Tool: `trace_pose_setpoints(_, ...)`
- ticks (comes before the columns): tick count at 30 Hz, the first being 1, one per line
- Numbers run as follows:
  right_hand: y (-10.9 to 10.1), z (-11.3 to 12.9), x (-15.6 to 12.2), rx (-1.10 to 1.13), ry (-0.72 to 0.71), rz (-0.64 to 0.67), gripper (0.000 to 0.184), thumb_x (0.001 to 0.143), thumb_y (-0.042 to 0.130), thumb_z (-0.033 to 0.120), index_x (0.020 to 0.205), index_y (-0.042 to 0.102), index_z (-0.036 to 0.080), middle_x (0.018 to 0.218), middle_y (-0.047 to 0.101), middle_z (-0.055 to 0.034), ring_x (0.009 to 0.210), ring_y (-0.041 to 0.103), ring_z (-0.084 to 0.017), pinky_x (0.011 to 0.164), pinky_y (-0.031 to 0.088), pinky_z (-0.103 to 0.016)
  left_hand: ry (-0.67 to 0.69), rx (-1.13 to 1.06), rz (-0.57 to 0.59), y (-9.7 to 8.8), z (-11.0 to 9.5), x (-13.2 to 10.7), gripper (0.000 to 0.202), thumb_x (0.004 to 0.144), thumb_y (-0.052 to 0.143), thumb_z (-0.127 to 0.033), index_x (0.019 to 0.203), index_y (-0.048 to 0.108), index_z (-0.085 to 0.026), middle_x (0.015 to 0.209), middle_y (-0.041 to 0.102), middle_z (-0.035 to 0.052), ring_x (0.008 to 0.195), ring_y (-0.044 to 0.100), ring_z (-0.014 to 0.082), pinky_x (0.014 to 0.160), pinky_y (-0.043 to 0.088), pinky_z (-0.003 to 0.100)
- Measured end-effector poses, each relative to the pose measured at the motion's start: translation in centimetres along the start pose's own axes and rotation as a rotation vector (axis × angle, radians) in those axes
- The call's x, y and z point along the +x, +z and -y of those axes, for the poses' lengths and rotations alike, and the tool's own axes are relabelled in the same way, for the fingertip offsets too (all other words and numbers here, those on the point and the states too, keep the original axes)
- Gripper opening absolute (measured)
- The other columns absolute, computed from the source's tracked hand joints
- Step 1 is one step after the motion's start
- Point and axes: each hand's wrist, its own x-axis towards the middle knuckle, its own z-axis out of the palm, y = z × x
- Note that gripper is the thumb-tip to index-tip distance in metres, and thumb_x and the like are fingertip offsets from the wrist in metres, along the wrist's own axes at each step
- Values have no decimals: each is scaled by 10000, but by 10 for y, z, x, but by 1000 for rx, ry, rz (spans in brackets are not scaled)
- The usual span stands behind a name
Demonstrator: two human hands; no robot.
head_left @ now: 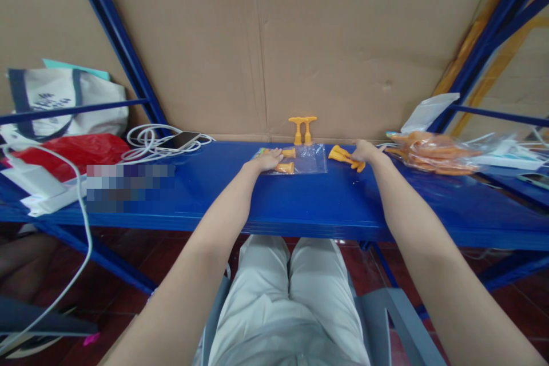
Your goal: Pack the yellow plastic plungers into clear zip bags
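My left hand [269,159] lies flat with its fingers stretched out on a clear plastic bag [313,159]. Orange plastic pieces [285,168] show inside the bag by my fingertips. Further right, my right hand [364,150] is closed at the handle end of a pair of orange T-shaped plastic pieces [341,154], which lie on their sides on the blue table; its fingers are partly hidden. Two more T-shaped pieces [302,130] of the same orange stand upright side by side near the cardboard at the back, crossbars on top.
A clear bag of orange pieces [441,152] lies on the right of the blue table [317,203]. At left are a phone [182,140], coiled white cable [148,140], a red bag [77,150], a power strip [51,197] and a cloth bag [100,100]. Blue posts flank the cardboard wall [266,40].
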Motion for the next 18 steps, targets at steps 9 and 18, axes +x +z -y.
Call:
trace_pose_setpoints(9, -23, 26, -18, -191, -6, -141, 347, 734, 550, 104, 1026, 725, 170, 1015, 717, -121, 1092, 610, -301, 1029, 336, -606, 17, 18, -5, 1, 4, 2, 629, 964, 116, -386, 1531, 211, -132, 1585, 133, 55, 1466, 110, 168, 1177, 108, 312)
trace_pose_setpoints(18, -23, 50, -27, -27, -468, 37, 365, 714, 567, 100, 1017, 761, 162, 974, 751, -61, 888, 676, -196, 802, 490, -242, -28, 31, -10, 0, -1, -2, 612, 971, 130, -354, 1528, 229, -118, 1586, 145, 37, 1466, 111, 152, 1171, 107, 263)
